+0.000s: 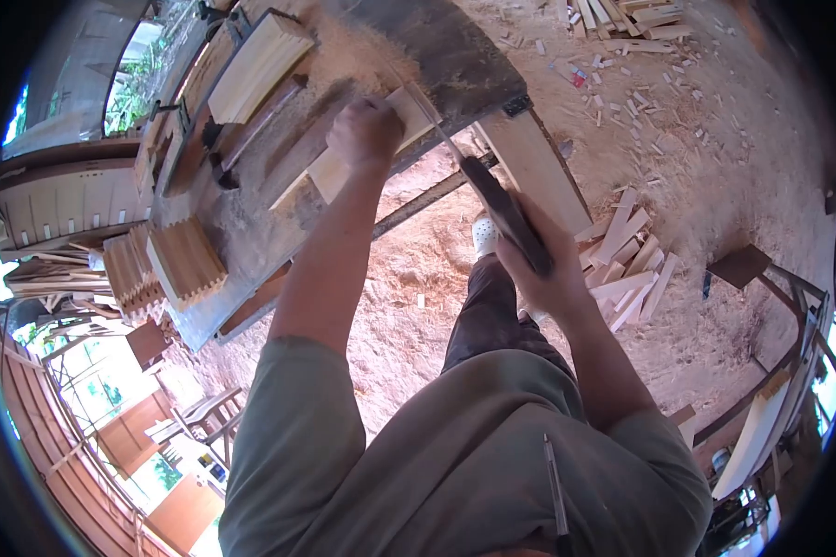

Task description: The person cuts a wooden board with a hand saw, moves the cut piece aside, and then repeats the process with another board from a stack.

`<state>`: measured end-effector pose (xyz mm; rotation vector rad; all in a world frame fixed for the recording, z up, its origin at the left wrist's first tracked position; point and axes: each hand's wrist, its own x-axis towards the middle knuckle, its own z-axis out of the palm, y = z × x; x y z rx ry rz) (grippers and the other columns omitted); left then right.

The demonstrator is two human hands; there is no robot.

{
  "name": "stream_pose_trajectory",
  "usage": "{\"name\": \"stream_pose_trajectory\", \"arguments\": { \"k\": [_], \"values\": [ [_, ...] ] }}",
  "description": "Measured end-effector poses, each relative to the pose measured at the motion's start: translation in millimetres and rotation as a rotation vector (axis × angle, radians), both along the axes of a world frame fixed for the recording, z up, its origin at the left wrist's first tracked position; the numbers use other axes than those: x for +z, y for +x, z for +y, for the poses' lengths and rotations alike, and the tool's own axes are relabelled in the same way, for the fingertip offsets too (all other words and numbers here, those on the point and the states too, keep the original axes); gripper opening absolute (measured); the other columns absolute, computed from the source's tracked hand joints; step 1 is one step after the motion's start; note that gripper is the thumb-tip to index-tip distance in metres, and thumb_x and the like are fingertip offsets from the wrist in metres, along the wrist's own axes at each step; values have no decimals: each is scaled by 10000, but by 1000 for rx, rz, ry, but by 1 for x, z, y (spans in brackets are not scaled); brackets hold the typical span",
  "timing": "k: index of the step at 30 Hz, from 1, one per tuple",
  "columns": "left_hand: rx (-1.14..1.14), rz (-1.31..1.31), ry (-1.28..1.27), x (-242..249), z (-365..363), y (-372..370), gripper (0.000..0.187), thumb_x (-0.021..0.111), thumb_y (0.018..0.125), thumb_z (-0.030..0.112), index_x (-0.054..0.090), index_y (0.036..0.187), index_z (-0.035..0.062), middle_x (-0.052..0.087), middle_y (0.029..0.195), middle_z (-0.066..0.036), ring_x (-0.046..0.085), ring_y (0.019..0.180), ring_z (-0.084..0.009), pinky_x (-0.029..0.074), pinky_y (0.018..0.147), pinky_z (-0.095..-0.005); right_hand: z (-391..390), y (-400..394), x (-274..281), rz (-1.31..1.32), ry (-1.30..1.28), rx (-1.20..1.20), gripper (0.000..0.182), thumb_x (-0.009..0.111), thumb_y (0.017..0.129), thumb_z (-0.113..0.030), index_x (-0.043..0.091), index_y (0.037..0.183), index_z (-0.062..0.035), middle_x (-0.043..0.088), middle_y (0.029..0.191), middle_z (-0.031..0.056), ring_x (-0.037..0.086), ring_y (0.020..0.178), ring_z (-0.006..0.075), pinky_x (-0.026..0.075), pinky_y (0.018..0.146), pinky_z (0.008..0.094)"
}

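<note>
My right hand (pixel 543 260) is wrapped around the dark handle of a handsaw (pixel 506 213). The saw's thin blade runs up and to the left, over the end of a pale wooden board (pixel 330 174) at the workbench edge. On that board rests my left hand (pixel 367 135), its fingers curled closed against the wood. The underside of its grip is hidden. How deep the blade sits in the wood cannot be made out. Left of the board, a hammer (pixel 260 125) lies on the dusty workbench (pixel 260 227).
A thick timber block (pixel 260 65) lies at the bench's far left, and grooved wooden pieces (pixel 186 260) are stacked at its near corner. Offcuts (pixel 627 260) are heaped on the sawdust-covered floor at right. A plank (pixel 534 167) extends beside the bench's right end.
</note>
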<state>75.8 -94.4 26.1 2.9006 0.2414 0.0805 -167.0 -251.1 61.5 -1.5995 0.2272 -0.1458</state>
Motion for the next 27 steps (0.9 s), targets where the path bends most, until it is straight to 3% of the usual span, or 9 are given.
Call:
{"name": "stream_pose_trajectory", "arguments": {
  "k": [2,5,9,11,14,16,19,23,27],
  "values": [
    [-56,-69,47,-3,-1,-3,385,491,875,309,764,780,55,710,809,-234,711,797,-389,557,769,-484,5,49,9,132,-77,68,570,691,884,-181,495,1409,-77,696,963,132,685,827,211,519,751,328],
    [-48,-96,11,-1,-1,-5,392,482,880,309,765,785,54,710,809,-234,712,800,-386,554,775,-487,11,76,-3,76,-96,57,567,685,884,-188,492,1409,-89,695,970,146,685,818,226,521,741,336],
    [-67,-89,77,-7,1,-1,400,479,885,314,763,790,49,710,818,-234,711,812,-392,553,777,-489,8,12,-5,63,-39,0,574,685,880,-212,491,1406,-85,699,995,156,692,829,258,528,754,357],
    [-55,-76,34,-4,0,-3,399,484,885,318,764,790,51,711,823,-235,710,811,-399,553,782,-490,0,-13,-6,-76,-114,1,576,684,875,-228,494,1399,-84,701,998,160,696,836,265,530,757,384],
    [-60,-79,57,-4,0,-3,394,492,880,323,762,783,53,715,812,-221,710,798,-400,558,772,-491,7,39,-20,-22,-79,18,569,690,869,-228,510,1386,-76,699,1038,168,699,884,267,529,790,388],
    [-67,-106,64,-9,0,-3,389,496,877,320,763,783,52,716,809,-217,711,791,-396,562,762,-487,16,112,-23,8,-18,38,553,698,863,-235,533,1361,-62,691,1059,172,690,906,252,526,822,362],
    [-72,-147,87,-15,5,3,379,504,871,314,762,782,51,716,806,-214,713,780,-391,569,742,-483,17,128,-6,54,68,-20,533,695,873,-236,546,1352,-54,687,1072,146,668,928,206,511,845,329],
    [-65,-133,94,-12,4,4,368,511,868,310,763,801,50,716,809,-219,713,780,-392,571,741,-486,11,76,2,-38,135,-134,519,668,907,-215,529,1376,-41,682,1078,89,625,981,146,487,858,299],
    [-42,-83,73,-6,2,-1,374,509,871,321,766,819,55,717,853,-227,712,828,-391,564,781,-489,8,62,-2,27,147,-68,527,672,909,-217,522,1381,-37,683,1072,97,633,980,154,490,868,302]
  ]
}}
